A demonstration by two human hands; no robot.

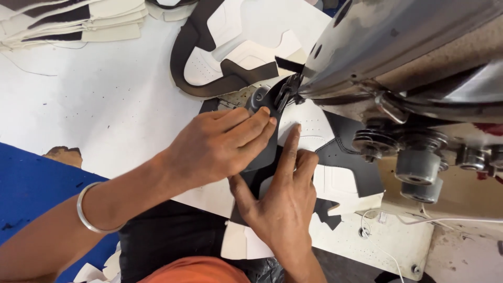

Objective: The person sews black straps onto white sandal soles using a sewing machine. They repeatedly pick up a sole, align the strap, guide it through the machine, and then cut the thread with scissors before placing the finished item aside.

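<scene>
Black strip (264, 157) runs lengthwise up toward the presser foot (285, 93).

Bright, even daylight — white table (94, 105) nearly blown out. Glare streaks on the sewing machine head (408, 47), which is soft and out of focus. Shadows faint — slight wide-angle stretch at edges.

A white worktable (94, 99) fills the view. At its far left corner lies a stack of cut pieces (73, 21), cream and dark. At the far middle lies a white shoe upper with dark trim (225, 57). Near the middle, a white and dark upper (335, 157) lies flat by the sewing machine (408, 63), which stands on the table's right side.
</scene>
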